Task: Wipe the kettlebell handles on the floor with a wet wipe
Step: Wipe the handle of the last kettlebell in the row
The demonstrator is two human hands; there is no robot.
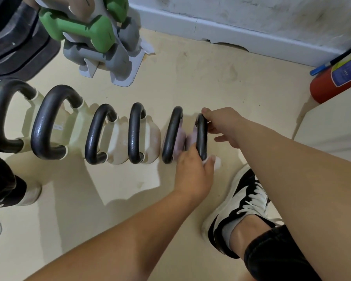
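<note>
Several kettlebells stand in a row on the beige floor, each with a black handle. The rightmost handle (pixel 201 136) rises from a pale pink body. My left hand (pixel 193 173) grips the near end of that handle with a white wet wipe (pixel 216 161) bunched under its fingers. My right hand (pixel 224 125) holds the far end of the same handle, thumb on top. The neighbouring pink kettlebell handle (pixel 171 134) stands just to the left, untouched.
A rack of green and grey dumbbells (pixel 93 35) stands at the back left beside black weight plates (pixel 18 47). A red fire extinguisher (pixel 336 78) lies at the right by the wall. My shoe (pixel 241 201) is on the floor near the last kettlebell.
</note>
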